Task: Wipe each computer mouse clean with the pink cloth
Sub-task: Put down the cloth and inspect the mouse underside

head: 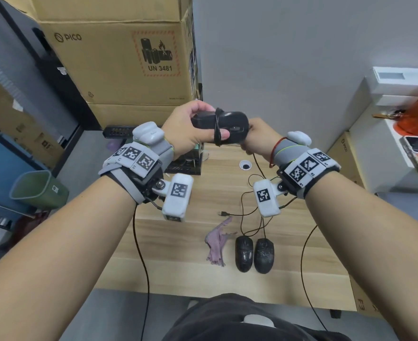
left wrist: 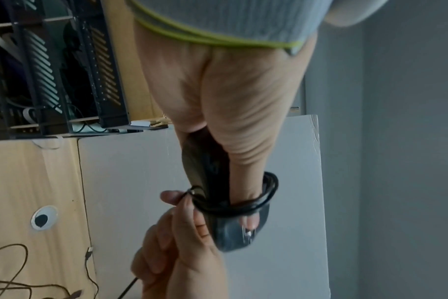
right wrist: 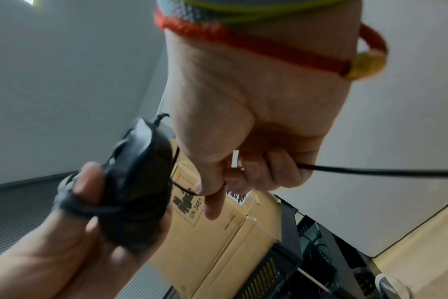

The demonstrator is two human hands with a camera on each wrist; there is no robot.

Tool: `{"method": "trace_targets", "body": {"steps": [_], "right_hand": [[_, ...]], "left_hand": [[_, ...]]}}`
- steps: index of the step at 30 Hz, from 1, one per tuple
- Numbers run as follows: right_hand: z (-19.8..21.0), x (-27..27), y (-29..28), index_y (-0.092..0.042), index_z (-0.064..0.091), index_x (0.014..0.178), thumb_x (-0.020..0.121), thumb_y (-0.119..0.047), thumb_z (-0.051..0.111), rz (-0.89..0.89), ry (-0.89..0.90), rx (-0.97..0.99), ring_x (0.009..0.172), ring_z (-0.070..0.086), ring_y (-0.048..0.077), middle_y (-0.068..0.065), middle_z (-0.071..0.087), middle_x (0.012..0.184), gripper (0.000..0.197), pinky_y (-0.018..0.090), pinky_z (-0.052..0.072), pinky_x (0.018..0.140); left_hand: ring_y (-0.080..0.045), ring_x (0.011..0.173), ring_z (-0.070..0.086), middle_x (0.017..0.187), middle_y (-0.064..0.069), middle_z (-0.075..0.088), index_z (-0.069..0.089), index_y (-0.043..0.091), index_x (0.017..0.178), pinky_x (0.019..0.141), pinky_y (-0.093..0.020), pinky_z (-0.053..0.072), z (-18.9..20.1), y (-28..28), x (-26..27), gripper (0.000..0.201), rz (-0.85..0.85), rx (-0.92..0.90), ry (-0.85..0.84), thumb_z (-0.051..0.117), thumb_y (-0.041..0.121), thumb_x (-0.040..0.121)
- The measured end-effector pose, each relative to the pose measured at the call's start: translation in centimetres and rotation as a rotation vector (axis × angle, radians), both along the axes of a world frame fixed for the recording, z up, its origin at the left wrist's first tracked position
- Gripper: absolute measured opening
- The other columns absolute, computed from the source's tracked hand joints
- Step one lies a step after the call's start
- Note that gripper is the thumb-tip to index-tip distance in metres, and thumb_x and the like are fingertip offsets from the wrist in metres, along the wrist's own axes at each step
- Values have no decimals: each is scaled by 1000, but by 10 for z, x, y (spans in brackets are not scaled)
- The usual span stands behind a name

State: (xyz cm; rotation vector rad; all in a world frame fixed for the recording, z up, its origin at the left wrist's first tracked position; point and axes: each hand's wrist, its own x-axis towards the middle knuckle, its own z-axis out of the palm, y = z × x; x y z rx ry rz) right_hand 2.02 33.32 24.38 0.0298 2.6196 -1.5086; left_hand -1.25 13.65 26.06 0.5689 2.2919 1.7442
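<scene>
My left hand (head: pixel 193 129) holds a black wired mouse (head: pixel 230 125) up in the air above the far end of the wooden table (head: pixel 289 279). Its cable (left wrist: pixel 246 206) is wound round the mouse and over my left thumb (left wrist: pixel 243 172). My right hand (head: pixel 257 139) pinches the loose end of that cable (right wrist: pixel 371 172) just right of the mouse (right wrist: pixel 138 182). Two more black mice, one (head: pixel 244 253) beside the other (head: pixel 264 255), lie side by side on the table. The crumpled pink cloth (head: pixel 216 244) lies just left of them, untouched.
Loose mouse cables (head: pixel 249 212) and a USB plug (head: pixel 224 213) trail over the table. A cable hole (head: pixel 245 165) sits further back. Large cardboard boxes (head: pixel 119 52) and a black rack (left wrist: pixel 51 70) stand behind. A green bin (head: pixel 39 190) is on the floor at left.
</scene>
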Motion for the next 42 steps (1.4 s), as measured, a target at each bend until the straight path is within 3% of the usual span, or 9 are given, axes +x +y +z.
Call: {"method": "trace_targets", "body": {"steps": [3, 7, 17, 24, 28, 30, 34, 38, 42], "right_hand": [[-3, 6, -12, -18, 72, 80, 97, -25, 54, 122, -44, -8, 51, 32, 14, 3, 37, 60, 25, 23, 31, 47], [1, 8, -23, -15, 74, 91, 98, -30, 54, 229, -57, 56, 45, 32, 7, -5, 41, 54, 26, 17, 30, 45], [36, 1, -15, -5, 74, 87, 95, -28, 61, 199, 100, 43, 44, 32, 5, -13, 41, 42, 27, 12, 27, 46], [31, -13, 0, -19, 68, 76, 93, -32, 63, 42, 128, 3, 47, 34, 6, -7, 43, 56, 22, 15, 29, 47], [22, -8, 2, -2, 66, 84, 95, -33, 60, 17, 56, -64, 62, 42, 18, 11, 52, 71, 33, 25, 34, 53], [18, -7, 2, 1, 63, 82, 92, -16, 61, 46, 31, 13, 62, 43, 19, 13, 51, 69, 21, 25, 35, 54], [14, 0, -8, -21, 59, 58, 88, -2, 51, 90, 6, 90, 47, 32, 15, 4, 39, 53, 37, 19, 30, 43], [11, 5, -11, -14, 70, 79, 96, -33, 55, 147, -29, -17, 56, 29, 19, 2, 36, 59, 29, 24, 29, 48], [18, 7, -13, -15, 75, 86, 94, -33, 62, 281, -29, 75, 52, 25, 15, -3, 33, 55, 24, 21, 25, 47]], "left_hand": [[-2, 72, 62, 89, 8, 67, 63, 18, 97, 70, -20, 51, -3, 2, -6, 46, 164, 58, 20, 94, 21, 62], [-1, 73, 61, 90, 8, 66, 63, 13, 103, 65, -16, 48, -11, -4, -17, 53, 314, -49, 61, 94, 26, 62], [-10, 71, 58, 85, 9, 66, 61, 29, 86, 59, -23, 43, -24, -16, -15, 53, 134, -518, 115, 97, 36, 49], [-8, 69, 59, 85, 2, 67, 62, 22, 93, 70, -28, 50, -4, -7, -1, 47, -122, -249, 10, 95, 20, 60], [-15, 81, 64, 89, 3, 70, 64, 25, 94, 86, -43, 54, 4, -1, 1, 53, -149, -89, -34, 95, 33, 52], [-18, 85, 65, 93, 0, 71, 64, 21, 97, 89, -46, 55, 5, 1, 1, 56, -153, -13, -53, 93, 33, 51], [-16, 83, 65, 92, 1, 70, 64, 12, 103, 80, -39, 58, 4, 8, -3, 62, 12, 112, -33, 93, 33, 53], [-3, 75, 63, 89, 6, 68, 64, 13, 100, 71, -19, 52, -1, 5, -13, 49, 235, 85, 28, 94, 23, 62], [-3, 70, 59, 87, 8, 66, 63, 17, 98, 60, -12, 45, -12, -6, -21, 51, 318, -127, 101, 95, 28, 60]]}}
